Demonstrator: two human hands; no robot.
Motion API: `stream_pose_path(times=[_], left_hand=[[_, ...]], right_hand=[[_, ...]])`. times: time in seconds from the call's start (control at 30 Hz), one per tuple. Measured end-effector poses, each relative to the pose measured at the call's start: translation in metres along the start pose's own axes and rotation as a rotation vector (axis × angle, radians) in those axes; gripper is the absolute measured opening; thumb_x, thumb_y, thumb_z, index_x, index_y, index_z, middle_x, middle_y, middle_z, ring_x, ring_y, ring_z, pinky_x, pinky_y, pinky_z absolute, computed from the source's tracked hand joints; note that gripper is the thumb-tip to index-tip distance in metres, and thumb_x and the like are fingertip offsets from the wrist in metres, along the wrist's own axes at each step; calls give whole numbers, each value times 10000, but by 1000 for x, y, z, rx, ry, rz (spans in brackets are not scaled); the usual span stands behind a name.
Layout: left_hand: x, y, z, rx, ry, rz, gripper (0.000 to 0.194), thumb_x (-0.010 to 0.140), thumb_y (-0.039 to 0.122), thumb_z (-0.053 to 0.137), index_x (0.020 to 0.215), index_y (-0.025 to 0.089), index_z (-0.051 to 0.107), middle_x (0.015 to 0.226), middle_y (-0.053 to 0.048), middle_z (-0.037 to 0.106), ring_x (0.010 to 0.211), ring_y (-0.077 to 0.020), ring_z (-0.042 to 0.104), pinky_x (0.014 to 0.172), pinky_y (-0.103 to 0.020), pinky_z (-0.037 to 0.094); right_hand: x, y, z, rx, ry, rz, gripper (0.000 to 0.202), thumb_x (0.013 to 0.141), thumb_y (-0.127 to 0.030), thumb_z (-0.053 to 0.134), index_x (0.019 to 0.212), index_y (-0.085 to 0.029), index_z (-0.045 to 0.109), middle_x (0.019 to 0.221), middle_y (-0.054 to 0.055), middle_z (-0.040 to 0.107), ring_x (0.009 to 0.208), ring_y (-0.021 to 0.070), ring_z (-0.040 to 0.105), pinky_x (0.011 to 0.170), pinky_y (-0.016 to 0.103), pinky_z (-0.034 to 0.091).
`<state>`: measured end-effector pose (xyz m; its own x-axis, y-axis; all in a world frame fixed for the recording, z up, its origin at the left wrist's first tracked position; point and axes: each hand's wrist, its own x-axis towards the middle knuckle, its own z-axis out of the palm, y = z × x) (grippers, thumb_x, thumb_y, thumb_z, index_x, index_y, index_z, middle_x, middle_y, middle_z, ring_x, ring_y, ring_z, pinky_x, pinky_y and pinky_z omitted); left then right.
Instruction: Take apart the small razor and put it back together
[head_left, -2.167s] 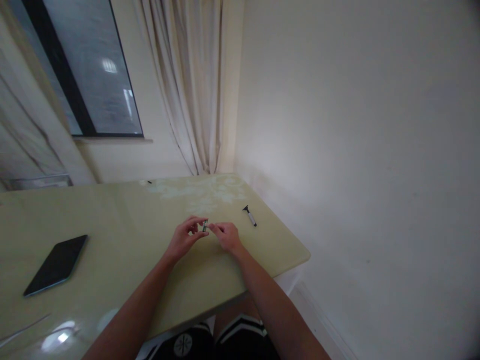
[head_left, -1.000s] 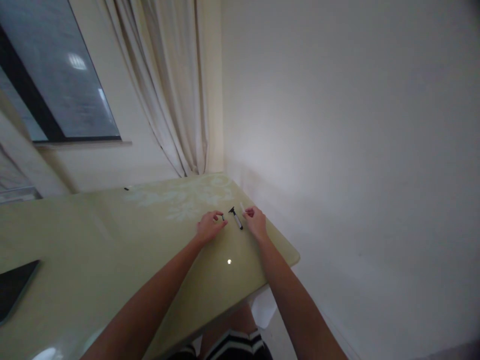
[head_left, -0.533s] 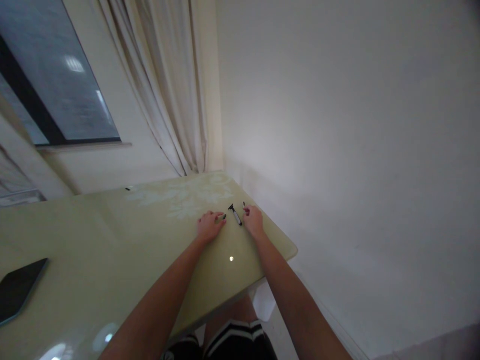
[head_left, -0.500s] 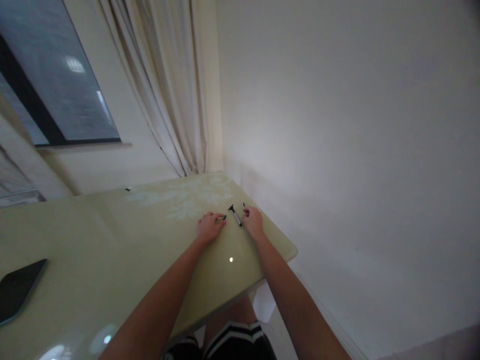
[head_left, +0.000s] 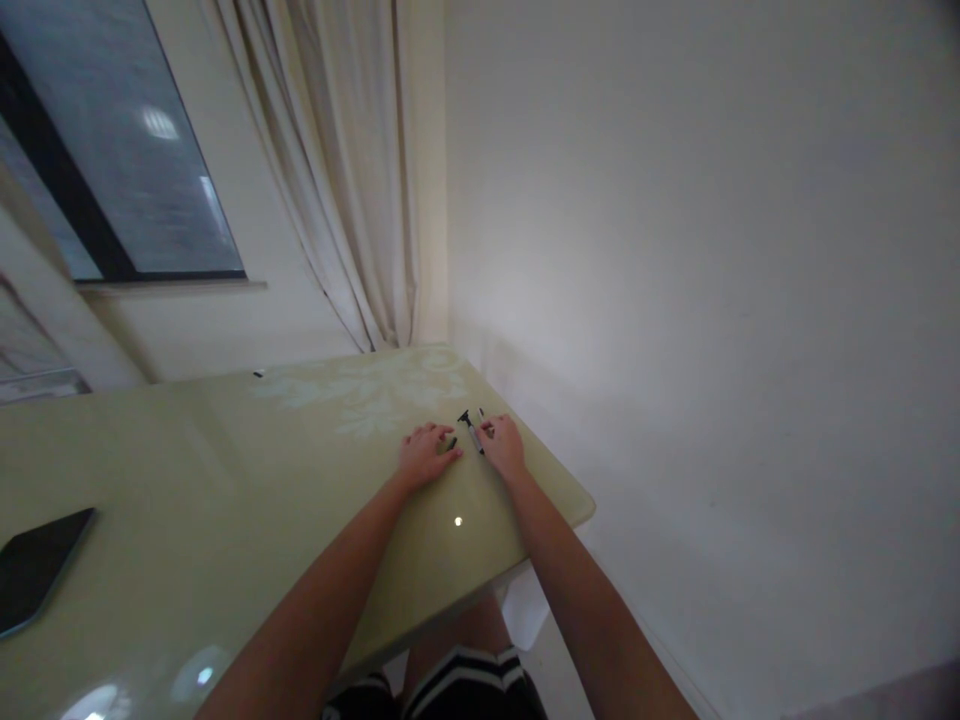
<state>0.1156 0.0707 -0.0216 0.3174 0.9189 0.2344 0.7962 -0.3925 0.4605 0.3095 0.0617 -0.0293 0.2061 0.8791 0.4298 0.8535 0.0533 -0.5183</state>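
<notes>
My left hand (head_left: 426, 456) rests low on the pale yellow-green table (head_left: 225, 480), its fingertips pinching a small dark piece (head_left: 452, 443) against the top. My right hand (head_left: 504, 447) lies just to the right, fingers curled against the silver handle of a small razor (head_left: 472, 430) with a black head that points away from me. A second tiny dark piece (head_left: 481, 412) lies just beyond my right fingertips. The razor lies between the two hands, near the table's right corner.
A dark phone (head_left: 37, 568) lies flat at the table's left edge. A small dark speck (head_left: 258, 374) sits at the far edge under the window. A curtain (head_left: 352, 180) hangs in the corner, and a bare wall (head_left: 675, 300) stands close on the right. The table's right corner (head_left: 585, 510) is just past my right wrist.
My hands moved from the table's middle to the razor near the right corner. In the last half second my right hand closed in on the razor handle. My left hand edged forward.
</notes>
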Motion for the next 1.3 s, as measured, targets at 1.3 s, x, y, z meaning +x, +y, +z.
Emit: stream_pose_path(times=[1.3], left_hand=[[-91, -134, -84, 46, 43, 153, 390, 885, 579, 646, 1069, 249, 740, 1156, -88, 693, 1123, -288, 623, 1005, -432, 456]], right_hand=[[-4, -11, -10, -274, -61, -234, 142, 931, -295, 666, 841, -192, 703, 1046, 99, 685, 1065, 255, 586, 907, 344, 391]])
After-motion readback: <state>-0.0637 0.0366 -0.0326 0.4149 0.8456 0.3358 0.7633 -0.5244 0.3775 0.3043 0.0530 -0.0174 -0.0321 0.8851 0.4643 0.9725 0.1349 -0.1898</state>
